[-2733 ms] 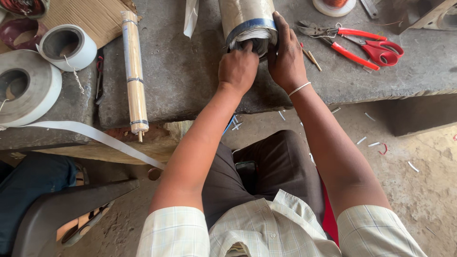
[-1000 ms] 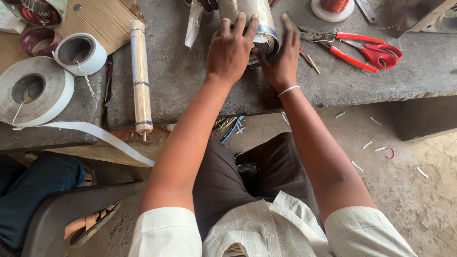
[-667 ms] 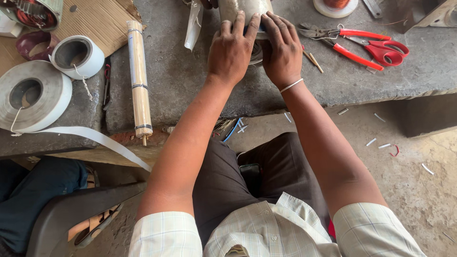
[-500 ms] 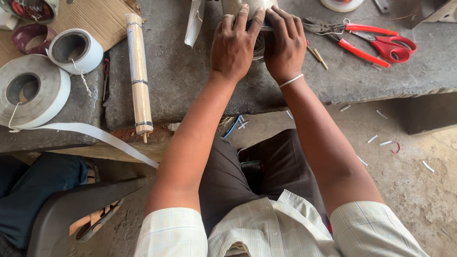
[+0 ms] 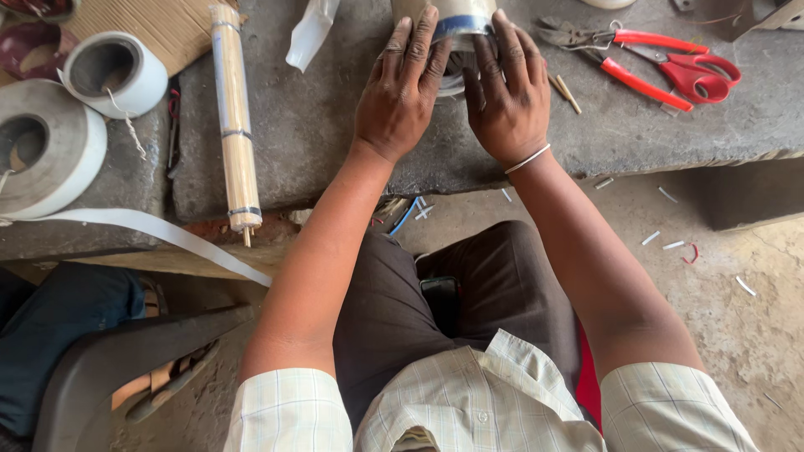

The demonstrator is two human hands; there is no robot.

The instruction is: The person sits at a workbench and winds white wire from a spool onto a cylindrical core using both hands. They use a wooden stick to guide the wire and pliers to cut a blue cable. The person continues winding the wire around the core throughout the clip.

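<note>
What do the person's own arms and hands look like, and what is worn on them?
Both arms are bare from above the elbow down. Short sleeves of a pale checked shirt, with thin lines in a grid, cover the upper arms. The left hand wears nothing: no glove, ring or watch shows. The right hand is also bare, but a thin silver-coloured bangle circles its wrist.

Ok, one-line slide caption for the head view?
Both hands, left and right, press a taped cylinder on a stone bench.
</note>
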